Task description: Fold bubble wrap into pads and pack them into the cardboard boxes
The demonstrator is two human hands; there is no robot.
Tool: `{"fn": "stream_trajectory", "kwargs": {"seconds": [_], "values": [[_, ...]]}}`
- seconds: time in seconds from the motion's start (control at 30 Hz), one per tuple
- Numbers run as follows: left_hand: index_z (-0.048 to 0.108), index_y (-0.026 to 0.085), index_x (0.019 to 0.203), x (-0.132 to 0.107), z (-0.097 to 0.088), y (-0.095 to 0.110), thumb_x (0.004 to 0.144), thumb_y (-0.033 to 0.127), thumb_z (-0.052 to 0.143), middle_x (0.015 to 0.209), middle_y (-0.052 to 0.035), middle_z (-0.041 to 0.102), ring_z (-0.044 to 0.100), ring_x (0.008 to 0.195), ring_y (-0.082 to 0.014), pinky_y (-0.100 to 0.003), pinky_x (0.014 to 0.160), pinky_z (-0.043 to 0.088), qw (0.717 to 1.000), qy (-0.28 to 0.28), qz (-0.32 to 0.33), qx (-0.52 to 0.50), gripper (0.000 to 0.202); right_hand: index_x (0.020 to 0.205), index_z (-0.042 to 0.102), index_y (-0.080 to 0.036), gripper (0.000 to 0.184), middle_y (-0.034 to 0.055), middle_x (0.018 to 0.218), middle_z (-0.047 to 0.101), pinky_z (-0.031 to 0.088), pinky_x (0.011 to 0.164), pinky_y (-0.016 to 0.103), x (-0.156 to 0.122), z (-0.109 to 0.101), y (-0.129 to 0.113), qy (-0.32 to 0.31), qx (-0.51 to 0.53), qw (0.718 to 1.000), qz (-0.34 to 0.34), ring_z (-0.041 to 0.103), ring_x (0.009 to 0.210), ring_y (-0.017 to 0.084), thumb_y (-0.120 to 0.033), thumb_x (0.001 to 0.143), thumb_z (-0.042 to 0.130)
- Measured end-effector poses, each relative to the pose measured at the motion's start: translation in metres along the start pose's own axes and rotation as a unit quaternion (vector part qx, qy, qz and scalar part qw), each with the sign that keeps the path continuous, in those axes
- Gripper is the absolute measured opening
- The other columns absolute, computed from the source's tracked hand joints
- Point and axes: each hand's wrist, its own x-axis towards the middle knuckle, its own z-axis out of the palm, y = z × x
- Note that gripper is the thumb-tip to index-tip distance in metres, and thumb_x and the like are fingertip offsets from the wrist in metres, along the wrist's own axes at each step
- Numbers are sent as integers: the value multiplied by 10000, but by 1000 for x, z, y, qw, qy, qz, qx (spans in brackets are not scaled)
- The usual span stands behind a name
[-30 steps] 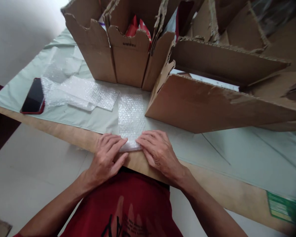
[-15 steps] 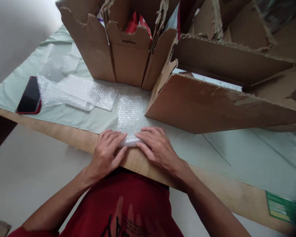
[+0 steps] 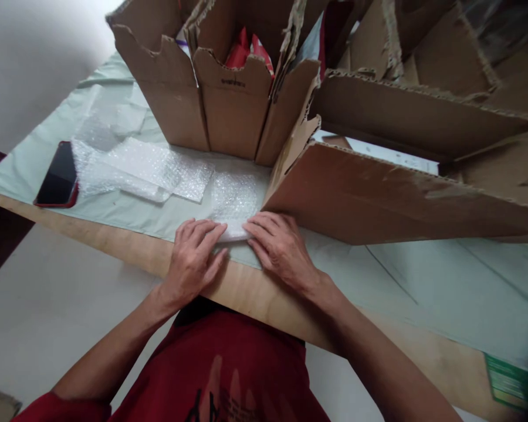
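Note:
A strip of clear bubble wrap (image 3: 235, 196) lies on the cloth in front of me, its near end rolled into a thick fold. My left hand (image 3: 194, 258) holds the left end of that fold, fingers over the top and thumb on the near side. At the other end, my right hand (image 3: 284, 249) grips it the same way. Between the fingertips a short stretch of the roll shows. Whether anything is wrapped inside cannot be made out.
More bubble wrap pieces (image 3: 145, 167) lie to the left, beside a dark phone (image 3: 58, 176) with a red edge. Cardboard bins (image 3: 237, 111) stand behind, and a long cardboard box (image 3: 378, 199) is close to my right hand. A green card (image 3: 508, 381) lies at the right front edge.
Both hands have moved forward with the rolled end, away from the wooden table edge. Less of the flat bubble wrap shows beyond the roll. The view has shifted slightly.

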Motion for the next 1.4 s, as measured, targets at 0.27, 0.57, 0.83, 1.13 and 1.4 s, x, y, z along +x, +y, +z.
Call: {"fn": "stream_trajectory", "kwargs": {"seconds": [0.27,0.57,0.83,1.13,1.4], "values": [[591,196,1323,8,-4,-5,1001,188,573,941,-47,749,673,885,-209,-412,946,512,997,-24,-6,-71,323,1231,668,-196,237,98,1148,759,502,944,440,-17,-19,-15,-20,44,998,36,676,1061,261,-204,1023,555],[692,201,1167,18,-5,-11,980,275,617,987,-66,726,672,937,-229,-395,884,541,991,80,-102,-19,215,1220,666,-192,259,137,1267,721,462,983,492,5,-1,-7,-22,-69,997,5,602,1233,319,-151,977,586],[676,190,1263,-30,-16,35,875,447,784,1196,-135,769,749,1092,-283,-426,917,631,739,-52,-357,-568,477,1231,671,-216,245,77,1145,771,508,954,415,-10,-15,-31,73,139,984,80,691,1069,245,-197,1001,586],[750,208,1094,-12,10,53,794,427,859,1093,-91,794,747,1065,-279,-460,1028,579,641,-44,-366,-674,387,1282,630,-245,395,134,1474,582,514,1068,485,-50,-29,-44,37,270,941,202,616,1284,283,-261,895,707],[706,258,1164,-9,12,56,798,521,844,1153,-60,750,722,989,-218,-272,824,591,739,-90,-303,-595,471,1022,728,-228,170,3,887,757,574,732,262,-73,-76,-36,48,341,904,254,703,783,165,-294,867,750]]}}
